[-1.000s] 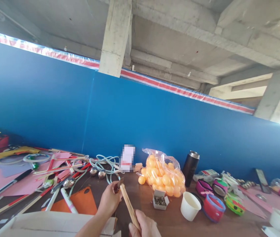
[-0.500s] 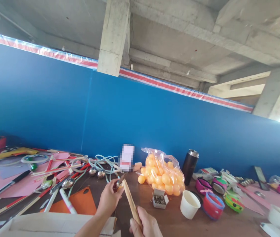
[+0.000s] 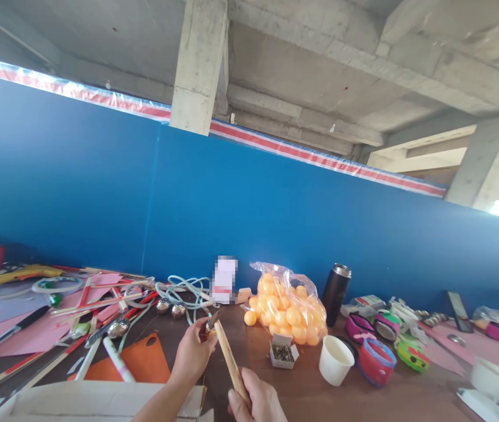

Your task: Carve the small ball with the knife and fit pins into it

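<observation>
My right hand [image 3: 258,398] is closed around the lower end of a flat wooden stick [image 3: 228,354], which points up and away from me. Beside the stick's upper end, my left hand [image 3: 193,350] is closed, with its fingers pinched on a small dark, pointed object [image 3: 212,319] that is too small to name. Whether that object touches the stick, I cannot tell. Just right of the stick stands a small open box of metal tacks or nails [image 3: 282,353]. Behind it lies a clear plastic bag of orange balls [image 3: 291,310], with one loose ball [image 3: 250,317] next to it.
A white paper cup [image 3: 336,360], a black bottle [image 3: 337,293] and colourful bands [image 3: 376,360] are to the right. At left lie an orange sheet [image 3: 143,360], metal bells [image 3: 177,309], sticks and a pale blue cord [image 3: 187,287]. Cardboard [image 3: 99,401] covers the near left edge.
The view has shifted slightly, so everything sits a little further left. Both hands keep their holds, and the stick and hands stay nearly in the same place relative to each other.
</observation>
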### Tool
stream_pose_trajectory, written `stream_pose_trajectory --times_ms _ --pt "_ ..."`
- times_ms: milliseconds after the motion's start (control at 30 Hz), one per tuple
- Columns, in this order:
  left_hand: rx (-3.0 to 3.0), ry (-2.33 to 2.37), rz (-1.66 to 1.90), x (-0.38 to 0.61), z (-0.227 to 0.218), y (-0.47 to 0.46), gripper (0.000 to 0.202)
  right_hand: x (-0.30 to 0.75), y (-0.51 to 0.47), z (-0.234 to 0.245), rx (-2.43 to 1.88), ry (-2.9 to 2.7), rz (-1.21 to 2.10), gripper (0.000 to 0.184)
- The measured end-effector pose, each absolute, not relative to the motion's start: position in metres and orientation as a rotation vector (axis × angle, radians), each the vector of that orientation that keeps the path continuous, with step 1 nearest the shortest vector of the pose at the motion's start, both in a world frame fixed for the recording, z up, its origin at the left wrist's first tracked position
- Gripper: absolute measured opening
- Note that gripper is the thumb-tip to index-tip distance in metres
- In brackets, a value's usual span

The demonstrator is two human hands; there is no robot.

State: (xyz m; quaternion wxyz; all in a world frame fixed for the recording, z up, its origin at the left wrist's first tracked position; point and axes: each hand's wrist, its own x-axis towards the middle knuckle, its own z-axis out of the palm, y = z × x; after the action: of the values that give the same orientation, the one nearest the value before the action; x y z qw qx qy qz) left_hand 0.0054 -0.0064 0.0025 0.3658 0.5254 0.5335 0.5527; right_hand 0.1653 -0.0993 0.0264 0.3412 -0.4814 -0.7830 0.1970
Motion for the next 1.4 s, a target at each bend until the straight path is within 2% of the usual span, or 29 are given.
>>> stream_pose_trajectory --times_ms 300,467,800,1033,1400 --pt "1.402 1.375 1.416 0.005 0.001 -0.006 0.026 0.165 -0.100 0.024 -1.245 -2.048 0.484 0.037" --pt "1.359 1.359 1.419 0.005 0.004 -0.007 0.030 0.162 -0.102 0.028 -1.213 -1.948 0.530 0.043" --pt "1.359 1.358 1.407 0.005 0.007 -0.010 0.026 0.161 -0.101 0.028 -1.222 -1.978 0.590 0.045" --pt "1.385 1.357 1.398 0.005 0.009 -0.012 0.026 0.163 -0.102 0.030 -1.268 -2.044 0.608 0.034" --pt "1.408 1.384 1.406 0.006 0.015 -0.015 0.028 0.162 -0.102 0.033 -1.275 -1.972 0.752 0.030"
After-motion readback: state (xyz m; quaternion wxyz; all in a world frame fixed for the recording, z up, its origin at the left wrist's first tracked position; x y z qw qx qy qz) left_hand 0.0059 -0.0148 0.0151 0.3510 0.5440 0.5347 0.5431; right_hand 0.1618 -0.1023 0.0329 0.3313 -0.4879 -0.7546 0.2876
